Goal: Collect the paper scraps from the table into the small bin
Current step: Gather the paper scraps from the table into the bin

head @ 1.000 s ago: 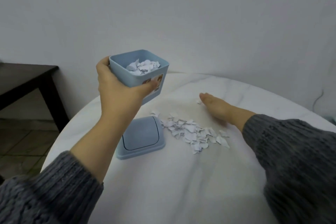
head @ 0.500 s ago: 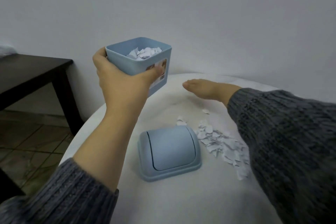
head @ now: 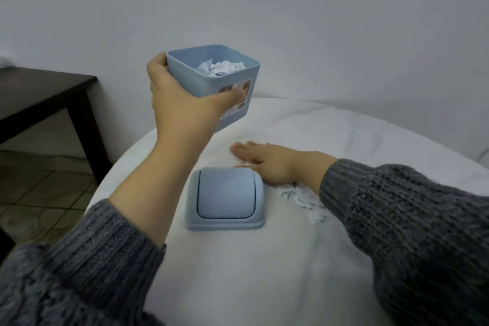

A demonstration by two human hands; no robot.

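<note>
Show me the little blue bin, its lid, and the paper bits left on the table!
small bin (head: 201,82): head view, on its bare front wall below the rim.
bin lid (head: 225,194): head view, on the middle of its flap.
paper scraps (head: 304,200): head view, on the loose pile beside the lid.

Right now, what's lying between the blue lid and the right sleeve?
Torn paper scraps lie between the lid and the right sleeve, beside the wrist of the right hand. The head view shows it.

We have one wide head-worn view, looking forward and down, close above the bench (head: 264,272).
</note>
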